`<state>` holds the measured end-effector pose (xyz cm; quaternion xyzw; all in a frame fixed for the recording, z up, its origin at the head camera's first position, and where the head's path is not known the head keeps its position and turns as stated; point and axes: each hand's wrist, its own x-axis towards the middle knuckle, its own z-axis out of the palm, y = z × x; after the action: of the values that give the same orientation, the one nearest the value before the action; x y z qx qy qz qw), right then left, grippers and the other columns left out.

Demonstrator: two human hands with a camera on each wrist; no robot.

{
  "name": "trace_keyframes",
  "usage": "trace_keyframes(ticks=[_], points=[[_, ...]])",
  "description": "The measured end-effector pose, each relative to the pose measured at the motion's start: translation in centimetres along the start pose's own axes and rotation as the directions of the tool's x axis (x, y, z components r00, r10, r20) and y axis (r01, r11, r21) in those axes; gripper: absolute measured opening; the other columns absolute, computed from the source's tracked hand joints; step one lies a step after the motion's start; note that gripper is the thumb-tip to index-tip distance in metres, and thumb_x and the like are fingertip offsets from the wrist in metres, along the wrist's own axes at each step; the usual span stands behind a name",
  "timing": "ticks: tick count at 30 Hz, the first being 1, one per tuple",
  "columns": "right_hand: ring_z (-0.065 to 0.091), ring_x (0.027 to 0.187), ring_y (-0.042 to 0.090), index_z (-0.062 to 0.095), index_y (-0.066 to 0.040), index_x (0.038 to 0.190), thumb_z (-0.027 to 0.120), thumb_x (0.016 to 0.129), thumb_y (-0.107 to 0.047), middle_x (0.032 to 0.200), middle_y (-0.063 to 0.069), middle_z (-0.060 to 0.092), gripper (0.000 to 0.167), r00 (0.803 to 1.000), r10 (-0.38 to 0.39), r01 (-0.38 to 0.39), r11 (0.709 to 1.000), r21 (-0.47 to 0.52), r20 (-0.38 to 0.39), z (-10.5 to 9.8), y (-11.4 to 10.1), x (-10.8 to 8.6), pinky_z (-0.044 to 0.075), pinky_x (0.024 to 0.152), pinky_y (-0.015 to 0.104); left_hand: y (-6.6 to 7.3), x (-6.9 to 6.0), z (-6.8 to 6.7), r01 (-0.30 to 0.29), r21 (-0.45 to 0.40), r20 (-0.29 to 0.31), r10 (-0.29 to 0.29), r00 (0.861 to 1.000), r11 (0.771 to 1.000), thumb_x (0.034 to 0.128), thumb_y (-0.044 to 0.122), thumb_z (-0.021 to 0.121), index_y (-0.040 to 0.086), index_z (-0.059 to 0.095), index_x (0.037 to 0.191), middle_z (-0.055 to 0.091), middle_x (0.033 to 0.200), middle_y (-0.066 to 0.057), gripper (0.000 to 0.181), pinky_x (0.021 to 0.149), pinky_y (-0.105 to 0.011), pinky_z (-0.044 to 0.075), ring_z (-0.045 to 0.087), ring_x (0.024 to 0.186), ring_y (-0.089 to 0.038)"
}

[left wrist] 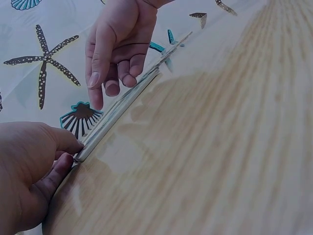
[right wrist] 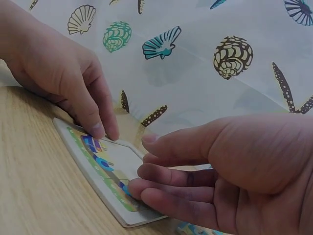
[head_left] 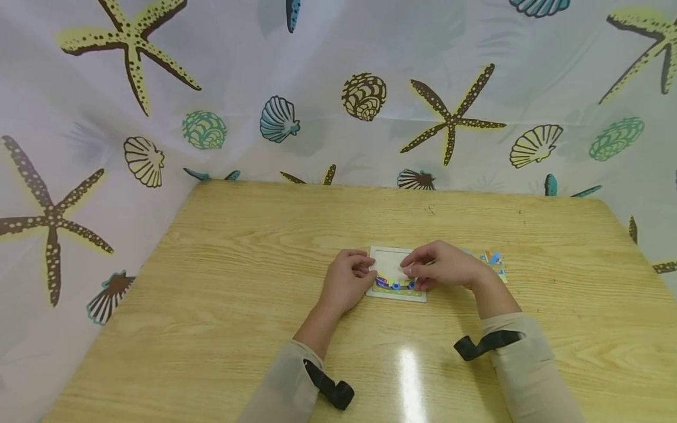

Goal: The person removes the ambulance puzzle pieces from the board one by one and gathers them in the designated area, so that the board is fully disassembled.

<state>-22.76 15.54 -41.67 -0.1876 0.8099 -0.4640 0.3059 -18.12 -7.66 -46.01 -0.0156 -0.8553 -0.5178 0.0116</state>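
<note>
A small jigsaw puzzle board (head_left: 396,297) with a pale frame lies flat on the table. Its lower part is filled with a colourful picture of blue wheels over a green strip (right wrist: 101,162); the upper part shows bare backing. My left hand (head_left: 346,281) pinches the board's left edge between thumb and fingers, as the left wrist view shows (left wrist: 34,171). Above the board's right side hovers my right hand (head_left: 446,265), fingers loosely bent. In the right wrist view nothing is seen between its thumb and fingers (right wrist: 176,191).
Loose puzzle pieces (head_left: 494,258) lie to the right of the board, partly hidden behind my right hand. The wooden table (head_left: 238,264) extends around the board. A curtain (head_left: 317,59) printed with starfish and shells hangs behind and at the sides.
</note>
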Motion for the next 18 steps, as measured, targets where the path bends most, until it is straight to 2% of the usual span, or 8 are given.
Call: trace_keyframes(ticks=[7,18], points=[[0.07,0.084,0.019,0.065,0.003,0.125,0.063,0.099,-0.02,0.106,0.015,0.07,0.034,0.999,-0.026,0.026,1.0,0.0,0.034,0.8,-0.4,0.3,0.061,0.076,0.034,0.1,0.1,0.0,-0.004,0.009,0.001,0.004,1.0,1.0,0.0891,0.01,0.073,0.002,0.074,0.104,0.06,0.123,-0.01,0.017,0.083,-0.03,0.057,0.062,0.09,-0.016],[0.068,0.08,0.018,0.067,0.0,0.122,0.061,0.1,-0.019,0.103,0.013,0.07,0.03,0.999,-0.046,0.048,0.997,-0.054,0.027,1.9,-0.8,0.7,0.059,0.073,0.033,0.1,0.1,0.0,-0.004,0.008,0.005,0.004,1.0,1.0,0.0903,0.011,0.072,0.002,0.074,0.105,0.059,0.124,-0.01,0.017,0.084,-0.031,0.057,0.062,0.091,-0.016]])
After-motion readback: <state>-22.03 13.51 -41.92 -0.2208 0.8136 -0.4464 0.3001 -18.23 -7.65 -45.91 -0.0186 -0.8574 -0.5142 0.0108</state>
